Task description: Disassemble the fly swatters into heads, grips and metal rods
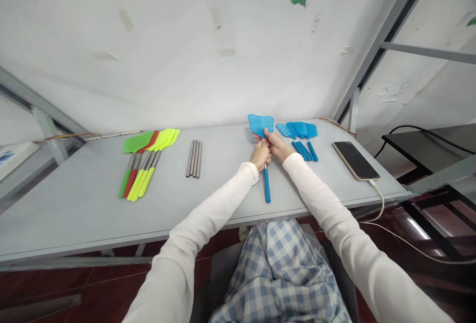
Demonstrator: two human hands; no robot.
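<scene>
A blue fly swatter [267, 186] is between my hands, its mesh head pointing to the wall and its blue grip towards me. My left hand [261, 155] is closed around the metal rod, just above the grip. With thumb and fingers, my right hand [275, 145] pinches the base of the blue head, where it meets the rod. Right of my hands lie several loose blue swatter heads [303, 129], overlapping, with several blue grips [305, 151] in front of them. Several bare metal rods [194, 159] lie side by side to the left.
Swatters in green, red and yellow [148, 164] lie fanned at the left of the grey table [92, 214]. A phone [356, 160] with a white cable [380, 196] lies at the right. The white wall [178, 75] rises directly behind the table.
</scene>
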